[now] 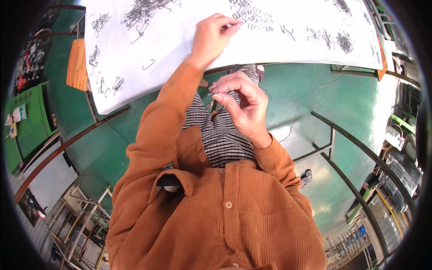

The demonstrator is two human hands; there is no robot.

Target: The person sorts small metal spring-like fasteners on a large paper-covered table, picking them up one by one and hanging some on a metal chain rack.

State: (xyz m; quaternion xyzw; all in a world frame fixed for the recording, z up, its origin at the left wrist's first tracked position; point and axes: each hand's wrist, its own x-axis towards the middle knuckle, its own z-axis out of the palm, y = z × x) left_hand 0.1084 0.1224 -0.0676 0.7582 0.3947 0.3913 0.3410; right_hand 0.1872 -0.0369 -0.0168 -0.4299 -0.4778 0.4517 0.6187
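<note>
My left hand reaches over the white-covered table. Its thumb and forefinger are pinched together at the edge of a spread of small dark metal clips; what lies between the fingertips is too small to make out. Closer to my body, my right hand is raised in front of my lap, off the table edge. Thumb and fingers are closed in a pinch there, with a small thin sliver showing at the tips. A single dark wire hook lies on the cloth left of my left forearm.
A large tangle of wire hooks lies at the far left, with smaller heaps along the left edge. More piles sit at the right beside a loose pair of hooks. A wooden stool or board adjoins the table's left side.
</note>
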